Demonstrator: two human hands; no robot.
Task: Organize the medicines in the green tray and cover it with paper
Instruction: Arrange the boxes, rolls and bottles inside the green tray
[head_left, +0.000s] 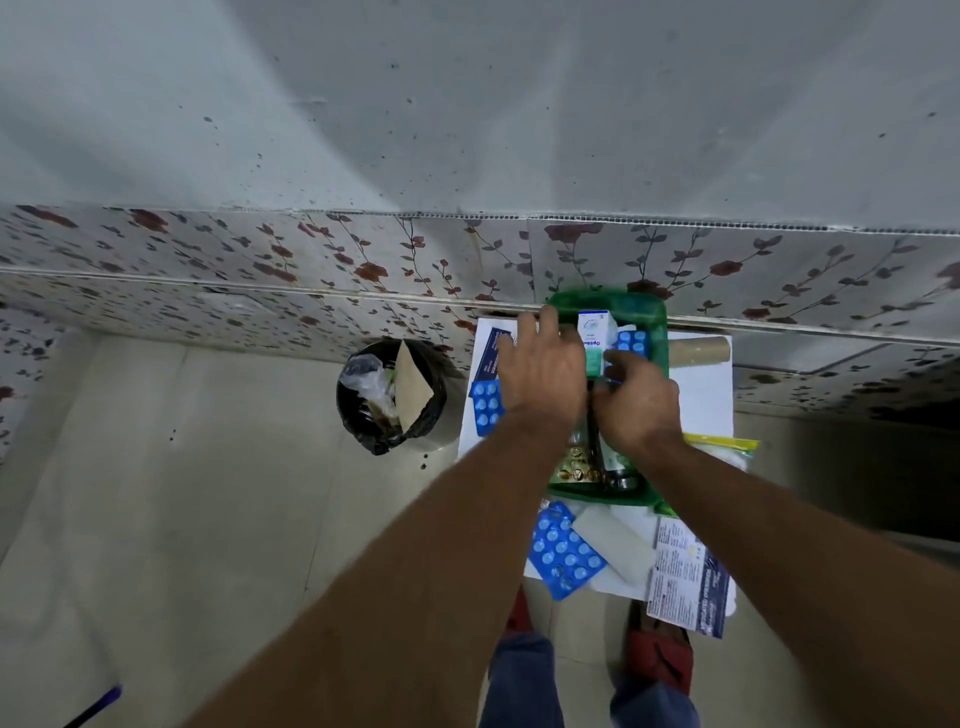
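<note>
A green tray (641, 306) sits on a small white table (701, 384). Inside it stand a white and green medicine box (594, 332) and a blue blister pack (631, 342); dark bottles (618, 475) and a gold strip (574, 465) lie at its near end. My left hand (543, 366) spreads over the tray's left side, fingertips by the box. My right hand (636, 402) is closed around something at the box's base; what it grips is hidden. Other blue blister packs lie outside the tray at left (487, 408) and at the front (563, 553).
A cardboard tube (701, 351) lies right of the tray. A dark blue box (491, 353), a printed leaflet (688, 577), a white pad (615, 543) and a yellow-edged bag (727, 447) lie on the table. A black-lined bin (392, 395) stands at left.
</note>
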